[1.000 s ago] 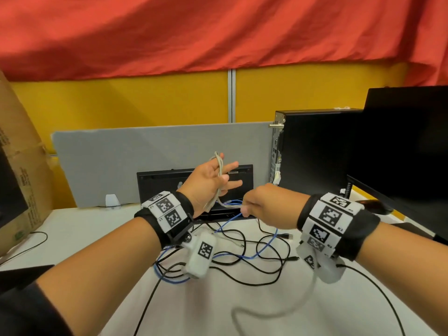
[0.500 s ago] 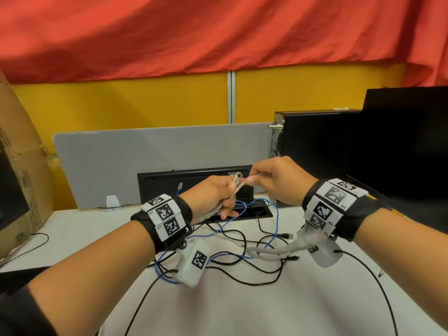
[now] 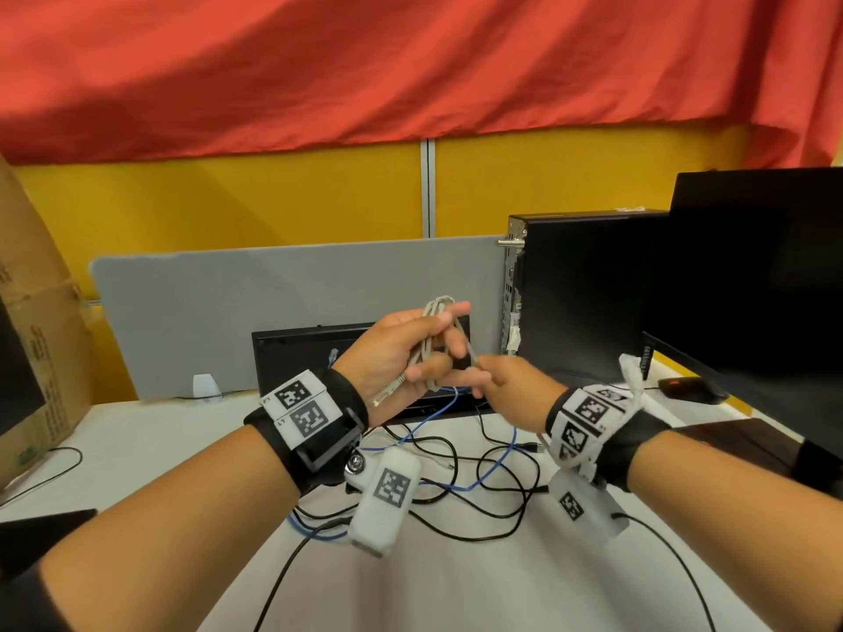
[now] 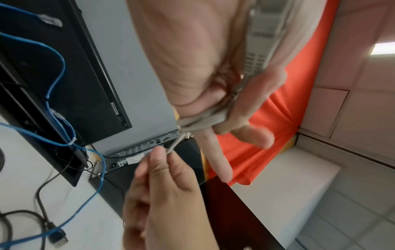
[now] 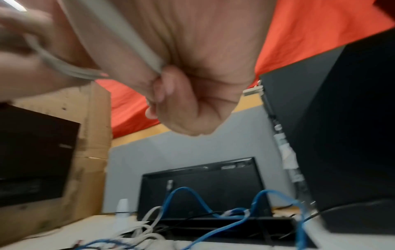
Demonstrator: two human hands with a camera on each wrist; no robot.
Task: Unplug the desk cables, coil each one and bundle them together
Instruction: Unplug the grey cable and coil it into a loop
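Observation:
My left hand (image 3: 401,353) is raised above the desk with a grey cable (image 3: 437,312) wound in loops round its fingers, the thumb pressing the loops. The cable's clear plug (image 3: 387,395) hangs below the palm. My right hand (image 3: 506,380) sits just right of it and pinches the cable's free strand. In the left wrist view the loops (image 4: 203,121) cross the left hand (image 4: 203,76) and the right hand (image 4: 166,194) pinches the strand. The right wrist view shows the grey cable (image 5: 128,42) running into the closed right hand (image 5: 188,94). A blue cable (image 3: 490,472) and black cables (image 3: 456,510) lie tangled on the desk.
A black cable box (image 3: 296,358) stands open at the grey divider (image 3: 228,312). A black computer tower (image 3: 593,289) and monitor (image 3: 752,266) stand at the right, with a mouse (image 3: 689,387) beside them. A cardboard box (image 3: 36,335) is at the left.
The right hand rose over the left hand, then came down to its right, laying another grey loop on the left fingers. The slack grey cable has lifted off the desk.

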